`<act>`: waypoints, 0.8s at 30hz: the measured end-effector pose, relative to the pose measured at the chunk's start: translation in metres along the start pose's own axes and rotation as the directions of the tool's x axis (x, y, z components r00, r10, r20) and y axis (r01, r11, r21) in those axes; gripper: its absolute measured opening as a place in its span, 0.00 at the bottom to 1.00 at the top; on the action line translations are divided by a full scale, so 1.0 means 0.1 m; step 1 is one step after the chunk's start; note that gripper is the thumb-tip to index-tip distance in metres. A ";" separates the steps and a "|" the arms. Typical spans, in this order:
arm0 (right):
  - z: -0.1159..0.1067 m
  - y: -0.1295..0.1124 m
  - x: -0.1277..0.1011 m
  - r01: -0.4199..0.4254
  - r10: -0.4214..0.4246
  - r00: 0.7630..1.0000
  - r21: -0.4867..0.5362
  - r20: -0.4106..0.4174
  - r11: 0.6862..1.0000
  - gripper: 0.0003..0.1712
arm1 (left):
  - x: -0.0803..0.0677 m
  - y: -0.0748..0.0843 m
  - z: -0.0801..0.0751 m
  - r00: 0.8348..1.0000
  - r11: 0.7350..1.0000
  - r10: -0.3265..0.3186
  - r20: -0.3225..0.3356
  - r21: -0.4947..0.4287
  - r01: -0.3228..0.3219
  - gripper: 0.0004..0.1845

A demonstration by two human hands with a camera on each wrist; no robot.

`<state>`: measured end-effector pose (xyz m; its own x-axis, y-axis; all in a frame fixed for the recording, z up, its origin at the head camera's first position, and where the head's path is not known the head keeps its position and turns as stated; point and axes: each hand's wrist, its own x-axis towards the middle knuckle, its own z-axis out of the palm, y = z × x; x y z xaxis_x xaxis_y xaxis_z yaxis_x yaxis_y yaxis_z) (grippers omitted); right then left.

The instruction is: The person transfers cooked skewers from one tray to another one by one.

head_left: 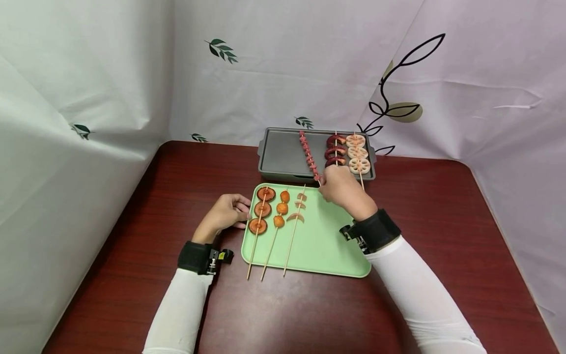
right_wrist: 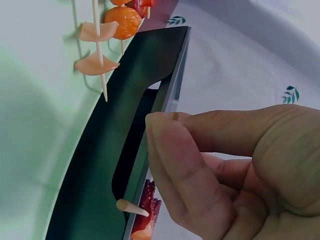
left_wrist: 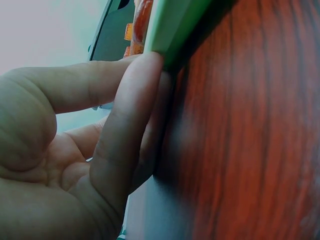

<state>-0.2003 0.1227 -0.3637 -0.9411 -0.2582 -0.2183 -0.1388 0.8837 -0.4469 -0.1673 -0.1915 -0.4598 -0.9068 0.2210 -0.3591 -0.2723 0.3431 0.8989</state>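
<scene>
My right hand [head_left: 342, 189] pinches the stick end of a skewer of small pink pieces [head_left: 308, 155], which lies slanted over the grey grill pan [head_left: 283, 152]. The right wrist view shows that hand's thumb and fingertips [right_wrist: 165, 125] together, the stick's tip just showing between them. At the left edge of the light green tray [head_left: 327, 236], my left hand [head_left: 225, 212] holds the rim between thumb and finger, as the left wrist view shows. On the tray lie a skewer of brown mushroom slices [head_left: 263, 210], one of orange balls [head_left: 282, 208] and one of thin pinkish slices [head_left: 300, 205].
At the pan's right side are a skewer of dark red curled pieces [head_left: 335, 151] and one of lotus root slices [head_left: 357, 152], their sticks toward the tray. The reddish-brown table [head_left: 132, 246] meets a white patterned cloth [head_left: 247, 98] behind the pan.
</scene>
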 end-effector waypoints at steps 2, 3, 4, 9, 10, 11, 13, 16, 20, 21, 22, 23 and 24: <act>-0.01 0.02 -0.01 0.011 -0.011 1.000 0.018 0.000 1.000 0.19 | 0.00 0.00 0.00 1.000 1.000 -0.005 -0.003 -0.001 0.005 0.20; 0.00 0.04 -0.02 0.021 -0.020 1.000 0.025 -0.005 0.999 0.19 | -0.01 0.01 0.00 1.000 1.000 -0.004 -0.003 0.000 0.004 0.20; 0.00 0.05 -0.03 0.033 -0.033 0.999 0.030 -0.012 0.999 0.20 | -0.01 0.01 0.00 1.000 1.000 -0.003 -0.002 0.003 0.003 0.20; 0.00 0.08 -0.10 0.111 -0.107 0.993 0.080 -0.049 0.991 0.11 | -0.02 0.01 -0.02 1.000 1.000 -0.002 -0.003 0.007 0.002 0.21; 0.00 0.09 -0.12 0.121 -0.117 0.992 0.093 -0.053 0.988 0.09 | -0.02 0.01 -0.02 1.000 1.000 -0.002 -0.003 0.007 0.002 0.21; 0.00 0.09 -0.14 0.128 -0.122 0.991 0.104 -0.059 0.986 0.06 | -0.02 0.01 -0.02 1.000 1.000 -0.001 -0.002 0.007 0.001 0.21; 0.01 0.09 -0.19 0.133 -0.126 0.990 0.125 -0.062 0.983 0.03 | -0.02 0.02 -0.02 1.000 1.000 -0.001 -0.001 0.006 0.001 0.21; 0.04 0.10 -0.25 0.143 -0.134 0.987 0.121 -0.084 0.982 0.02 | -0.02 0.02 -0.02 1.000 1.000 0.001 0.001 0.004 -0.001 0.21; 0.07 0.13 -0.33 0.163 -0.150 0.983 0.131 -0.108 0.978 0.03 | -0.02 0.01 -0.02 1.000 1.000 0.004 0.002 0.000 -0.004 0.21; 0.08 0.14 -0.34 0.166 -0.152 0.983 0.153 -0.102 0.974 0.03 | -0.02 0.01 -0.02 1.000 1.000 0.004 0.002 -0.002 -0.004 0.21; 0.09 0.15 -0.36 0.165 -0.151 0.985 0.187 -0.086 0.968 0.04 | -0.02 0.01 -0.01 1.000 1.000 0.003 0.001 -0.003 -0.003 0.21; 0.11 0.17 -0.38 0.160 -0.148 0.987 0.221 -0.068 0.962 0.04 | -0.02 0.00 0.00 1.000 1.000 0.001 0.001 -0.006 -0.001 0.21; 0.12 0.18 -0.40 0.153 -0.145 0.988 0.253 -0.049 0.955 0.05 | -0.02 0.00 0.00 1.000 1.000 -0.001 0.001 -0.010 0.001 0.21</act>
<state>-0.1617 0.1438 -0.3738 -0.9250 -0.3643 -0.1083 -0.1984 0.7059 -0.6800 -0.1658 -0.1915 -0.4590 -0.9060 0.2219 -0.3604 -0.2764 0.3345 0.9009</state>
